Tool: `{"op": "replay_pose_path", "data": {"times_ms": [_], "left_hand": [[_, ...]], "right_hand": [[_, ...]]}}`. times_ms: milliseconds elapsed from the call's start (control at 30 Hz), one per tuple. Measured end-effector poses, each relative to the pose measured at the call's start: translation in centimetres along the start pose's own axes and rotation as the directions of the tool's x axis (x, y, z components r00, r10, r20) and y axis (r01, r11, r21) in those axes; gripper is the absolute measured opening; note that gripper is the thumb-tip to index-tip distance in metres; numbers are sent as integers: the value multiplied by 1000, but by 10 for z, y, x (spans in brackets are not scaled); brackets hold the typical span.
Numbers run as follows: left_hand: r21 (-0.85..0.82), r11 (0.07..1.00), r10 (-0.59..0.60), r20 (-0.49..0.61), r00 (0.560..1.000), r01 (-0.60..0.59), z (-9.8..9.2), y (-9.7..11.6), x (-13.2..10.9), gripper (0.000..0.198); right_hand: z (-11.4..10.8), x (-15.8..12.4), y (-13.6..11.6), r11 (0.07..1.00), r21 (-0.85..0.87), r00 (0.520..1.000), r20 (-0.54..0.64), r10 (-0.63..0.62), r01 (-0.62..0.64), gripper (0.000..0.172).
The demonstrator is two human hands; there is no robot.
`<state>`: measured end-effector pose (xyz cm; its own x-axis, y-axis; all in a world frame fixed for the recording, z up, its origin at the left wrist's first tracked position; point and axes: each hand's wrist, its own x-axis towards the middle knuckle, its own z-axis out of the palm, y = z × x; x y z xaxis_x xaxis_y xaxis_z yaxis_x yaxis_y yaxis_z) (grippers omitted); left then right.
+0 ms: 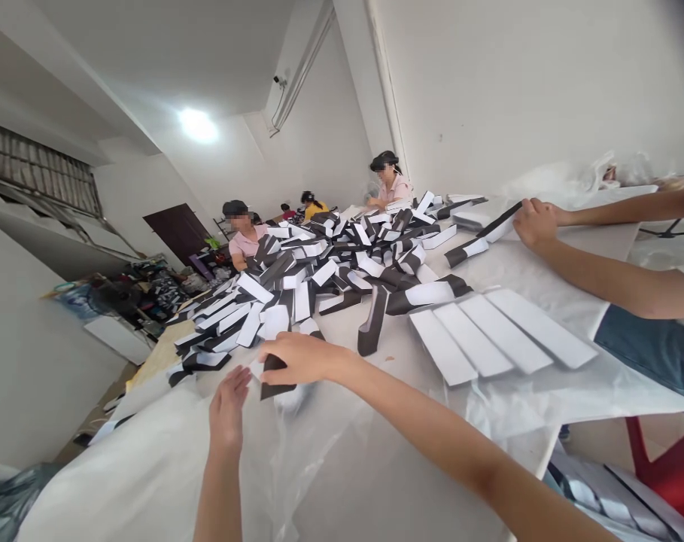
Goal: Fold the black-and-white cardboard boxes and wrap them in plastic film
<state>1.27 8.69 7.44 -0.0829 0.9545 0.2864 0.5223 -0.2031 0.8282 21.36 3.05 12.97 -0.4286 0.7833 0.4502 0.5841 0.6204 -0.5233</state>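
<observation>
Head view, and I start at the person's right hand (301, 358), closed over a black, wedge-ended card strip (272, 382) with the fingers curled on top of it. Just beside it at about 7 o'clock, the left hand (227, 412) stands open, its fingers spread and upright, and as far as I can tell from here it touches nothing. Both hands sit at the near edge of a sprawling heap of black-and-white card strips (319, 263), which runs toward 11 and 12 o'clock across a table covered in white plastic sheeting (369, 482). Too many strips lie tangled there for me to count. At 2 o'clock I count four flat white rectangular panels (503, 335) lying side by side, and at 3 o'clock one co-worker's hand (536, 223) holds one long black-and-white strip (482, 241). Farther out toward 12 o'clock I count four more people: two in pink tops (244, 242) (394, 190), one in a yellow top (314, 206), and one small, partly hidden figure (288, 213). I judge the slick sheeting the main risk: a loose pinch could let the strip slip back into the heap, a hard squeeze could crease the card, and a passing sleeve could sweep strips off the table edge at 9 o'clock.
</observation>
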Motion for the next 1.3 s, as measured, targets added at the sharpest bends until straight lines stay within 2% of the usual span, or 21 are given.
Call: {"op": "replay_pose_path", "data": {"times_ms": [67, 133, 233, 300, 367, 400, 467, 500, 533, 600, 633, 667, 767, 833, 933, 1000, 1067, 1133, 1200, 1233, 1300], "left_hand": [[-260, 949, -113, 246, 963, 178, 1, 20, -6, 61], [-388, 864, -170, 372, 913, 320, 4, 37, -15, 61], [-567, 700, -212, 417, 884, 435, 6, 52, -24, 52], [-742, 527, -190, 374, 908, 416, 3, 55, -25, 43], [-871, 338, -146, 325, 934, 356, -4, 54, -24, 39], [-905, 259, -129, 315, 940, 338, -8, 53, -23, 39], [-933, 149, -121, 313, 942, 329, -18, 50, -21, 43], [-938, 115, -136, 311, 941, 327, -22, 49, -19, 45], [-943, 91, -147, 305, 941, 320, -26, 48, -18, 46], [-953, 67, -154, 284, 946, 297, -31, 46, -17, 49], [-955, 60, -143, 278, 950, 289, -32, 45, -16, 49], [-958, 56, -132, 274, 953, 283, -32, 45, -16, 49], [-954, 47, -101, 291, 951, 297, -31, 45, -17, 47], [-949, 45, -97, 308, 946, 314, -30, 47, -19, 46], [-945, 54, -104, 316, 943, 322, -26, 50, -22, 45], [-940, 73, -88, 326, 941, 333, -23, 52, -24, 44], [-930, 104, -62, 349, 935, 354, -18, 54, -26, 44], [-913, 140, -49, 381, 923, 384, -11, 56, -28, 44], [-895, 179, -69, 403, 913, 408, -4, 60, -31, 44], [-886, 200, -88, 408, 909, 418, -1, 62, -33, 44], [-869, 241, -125, 414, 902, 432, 6, 67, -37, 45]], "right_hand": [[2, -1, -7, 988, 94, 993, -16, -118, 119, 23], [6, -1, -14, 977, 134, 986, 1, -169, 167, 20], [10, 2, -18, 964, 147, 973, 24, -229, 223, 22], [8, 3, -15, 948, 179, 965, -64, -255, 262, 30], [-2, 3, -7, 953, 205, 961, -211, -178, 222, 35], [-10, 2, -2, 969, 199, 962, -257, -94, 148, 32], [-27, -4, 9, 983, 127, 968, -199, 155, -132, 26], [-35, -8, 15, 945, 46, 941, -82, 328, -325, 24], [-42, -12, 21, 863, -54, 862, 47, 505, -503, 24], [-50, -19, 31, 672, -234, 636, 219, 740, -703, 28], [-51, -21, 36, 608, -279, 549, 264, 793, -743, 33], [-50, -23, 40, 578, -294, 504, 291, 813, -761, 38], [-44, -24, 47, 580, -290, 473, 364, 802, -761, 43], [-42, -23, 49, 618, -277, 502, 388, 772, -736, 35], [-44, -23, 49, 696, -244, 598, 372, 710, -676, 20], [-48, -24, 46, 776, -188, 723, 284, 630, -603, 20], [-52, -25, 42, 881, -86, 873, 117, 473, -465, 25], [-55, -26, 35, 946, 105, 951, -17, 309, -305, 27], [-56, -25, 29, 894, 401, 973, -24, 230, -201, 25], [-55, -25, 26, 809, 565, 979, -10, 203, -162, 26], [-54, -22, 23, 561, 823, 985, -9, 172, -91, 28]]}}
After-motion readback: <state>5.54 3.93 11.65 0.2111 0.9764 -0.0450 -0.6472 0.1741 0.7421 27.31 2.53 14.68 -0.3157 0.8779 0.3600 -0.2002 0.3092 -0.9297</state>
